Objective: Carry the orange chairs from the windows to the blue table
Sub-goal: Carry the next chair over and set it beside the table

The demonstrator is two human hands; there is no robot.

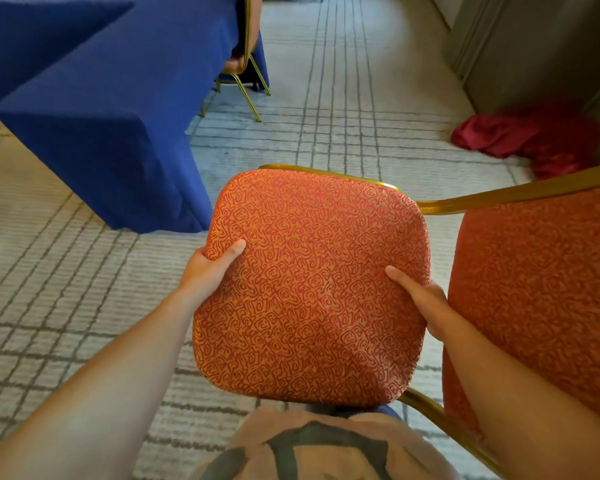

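Head view: orange chair (312, 285) held up in front of the body, seat cushion facing the camera, gold frame showing along the top edge and lower right corner. Left hand (208, 271) clamped on the cushion's left edge, thumb on top; right hand (426, 303) gripping the right edge likewise. Probably moderately heavy: padded seat soft under the thumbs, metal frame stiff. Firmer purchase likely on the frame under the cushion than on fabric alone. Second orange chair (541, 299) just beside, on the right. Blue table (111, 109) ahead left, well apart, another chair (246, 64) already tucked at it. Red cloth (534, 136) heaped on the carpet. No containers in sight.
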